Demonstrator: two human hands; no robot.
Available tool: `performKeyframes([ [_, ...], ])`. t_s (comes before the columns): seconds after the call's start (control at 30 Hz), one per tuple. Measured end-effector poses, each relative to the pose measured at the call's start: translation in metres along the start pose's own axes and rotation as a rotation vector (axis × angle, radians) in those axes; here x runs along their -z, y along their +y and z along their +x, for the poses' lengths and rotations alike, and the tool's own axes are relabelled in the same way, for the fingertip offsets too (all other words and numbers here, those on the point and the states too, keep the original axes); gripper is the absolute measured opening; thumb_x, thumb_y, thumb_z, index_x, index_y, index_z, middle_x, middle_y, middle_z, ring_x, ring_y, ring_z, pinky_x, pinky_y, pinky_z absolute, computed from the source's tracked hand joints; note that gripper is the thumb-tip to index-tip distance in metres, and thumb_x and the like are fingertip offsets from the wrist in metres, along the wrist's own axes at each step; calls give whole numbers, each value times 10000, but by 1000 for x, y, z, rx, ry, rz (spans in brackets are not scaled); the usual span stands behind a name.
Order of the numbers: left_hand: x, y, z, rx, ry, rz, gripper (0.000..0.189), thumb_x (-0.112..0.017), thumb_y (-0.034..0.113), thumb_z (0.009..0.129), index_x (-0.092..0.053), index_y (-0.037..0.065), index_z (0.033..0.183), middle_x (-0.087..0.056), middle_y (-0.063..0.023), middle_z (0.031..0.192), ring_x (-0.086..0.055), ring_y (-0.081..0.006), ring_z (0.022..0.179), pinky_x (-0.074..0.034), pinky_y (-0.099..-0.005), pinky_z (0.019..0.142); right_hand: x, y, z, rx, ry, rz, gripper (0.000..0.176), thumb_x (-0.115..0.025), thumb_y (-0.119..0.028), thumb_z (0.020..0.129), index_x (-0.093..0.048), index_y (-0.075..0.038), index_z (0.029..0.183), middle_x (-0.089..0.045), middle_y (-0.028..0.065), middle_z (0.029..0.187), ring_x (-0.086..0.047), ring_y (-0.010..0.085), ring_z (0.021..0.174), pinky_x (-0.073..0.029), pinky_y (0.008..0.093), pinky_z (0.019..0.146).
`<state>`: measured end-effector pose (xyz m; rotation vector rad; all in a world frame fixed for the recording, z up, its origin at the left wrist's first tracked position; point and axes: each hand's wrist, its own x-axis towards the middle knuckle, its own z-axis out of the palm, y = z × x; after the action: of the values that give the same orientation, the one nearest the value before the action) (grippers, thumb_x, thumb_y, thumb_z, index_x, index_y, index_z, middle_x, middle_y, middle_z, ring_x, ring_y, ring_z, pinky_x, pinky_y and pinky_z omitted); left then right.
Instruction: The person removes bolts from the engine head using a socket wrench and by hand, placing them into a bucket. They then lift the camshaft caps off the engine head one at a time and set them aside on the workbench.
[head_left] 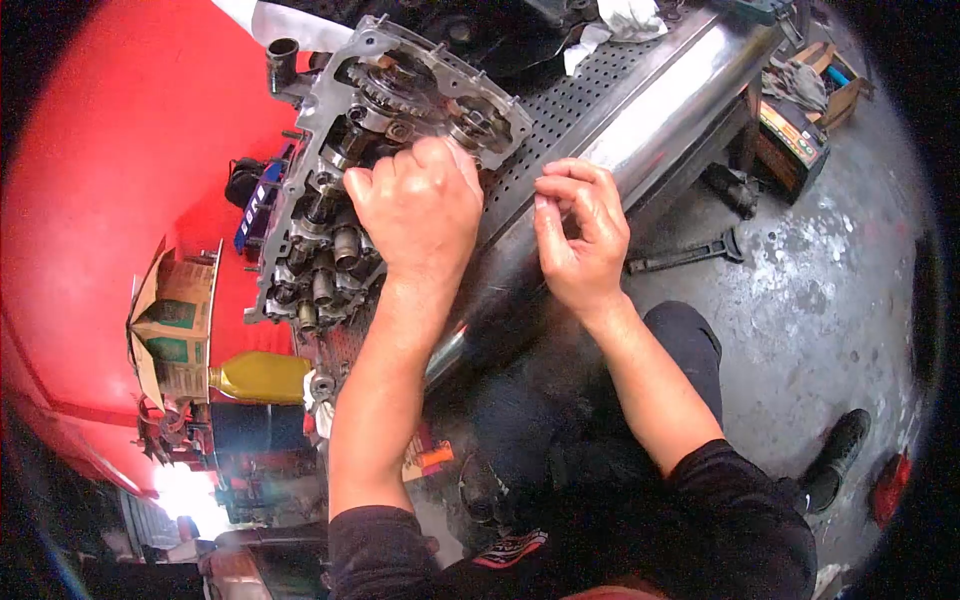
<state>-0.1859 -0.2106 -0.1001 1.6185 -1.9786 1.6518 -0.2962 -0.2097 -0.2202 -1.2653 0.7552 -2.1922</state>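
Note:
A metal engine cylinder head (pixel 318 130) with exposed gears, shafts and valve-train parts sits tilted on the workbench. Over its front side is my left hand (pixel 425 205), closed into a fist with the back of the hand up. Its fingertips are hidden, so I cannot make out what they hold, if anything. My right hand (pixel 590 235) is raised above the bench's metal edge, apart from the cylinder head. Its thumb and fingertips are pinched together, and anything between them is too small to name.
The bench has a perforated top (pixel 565 100) and a rounded metal edge (pixel 660 110). A yellow bottle (pixel 262 377) and cardboard box (pixel 180 330) stand left by a red wall (pixel 130 150). On the floor at right are a dark metal tool (pixel 690 255) and a battery-like box (pixel 790 145).

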Motion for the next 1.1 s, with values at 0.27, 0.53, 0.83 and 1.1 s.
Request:
performKeyframes([
  [0.27,-1,0,-3,-28,18,-13,241,-688,274,817,-525,111,747,-557,-69,693,-572,-267,710,-397,-436,687,1,-1,0,-23,2,8,185,-657,79,772,-656,-13,933,-646,144,1006,-640,282,934,-525,351,821],
  [0.53,4,2,0,-38,90,5,253,-653,271,873,-537,117,708,-568,-55,640,-576,-263,659,-403,-440,699,1,0,-2,-31,11,22,173,-655,76,781,-654,-14,928,-645,138,1011,-640,277,934,-525,349,828],
  [0.83,-3,0,-3,-34,133,-56,249,-677,260,838,-532,115,697,-558,-68,663,-561,-265,699,-407,-443,730,0,0,-2,-37,27,36,166,-656,76,777,-653,-12,918,-647,135,989,-640,274,927,-526,348,817],
  [1.1,0,1,1,-26,196,-64,244,-665,247,880,-559,132,693,-576,-40,638,-574,-253,657,-389,-426,733,0,2,-2,-49,30,36,174,-653,84,771,-650,-9,918,-647,138,986,-642,270,924,-529,341,794],
])
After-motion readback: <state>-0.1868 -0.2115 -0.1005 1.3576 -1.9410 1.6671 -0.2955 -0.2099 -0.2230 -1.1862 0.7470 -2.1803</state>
